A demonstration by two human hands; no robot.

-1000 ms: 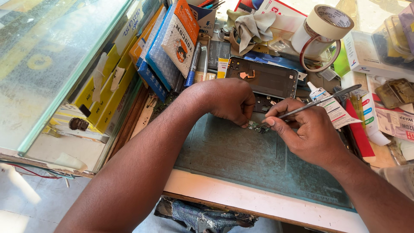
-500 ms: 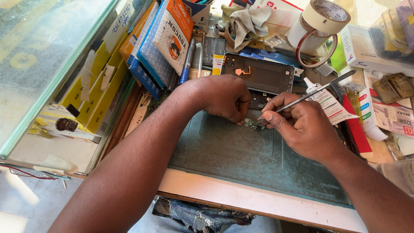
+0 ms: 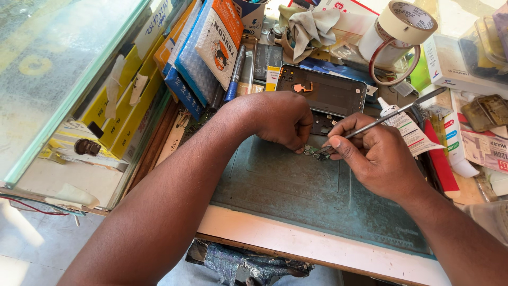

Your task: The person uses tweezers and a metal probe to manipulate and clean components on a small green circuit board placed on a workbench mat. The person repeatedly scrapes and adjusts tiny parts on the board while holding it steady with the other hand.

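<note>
Prying a small circuit board [image 3: 316, 152] at the green work mat's [image 3: 286, 185] far edge.
Left hand [image 3: 278, 119] pinches the board flat; right hand [image 3: 378, 156], closed on the metal pry tool [image 3: 391, 114], should lever gently.

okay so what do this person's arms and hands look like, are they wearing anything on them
Both arms are bare from the bottom edge of the picture to the fingers: no sleeves, gloves, watch or bracelet show. The left hand and right hand carry no visible rings. The nails are short and unpainted. No cables, straps or markings show on either arm.
</note>
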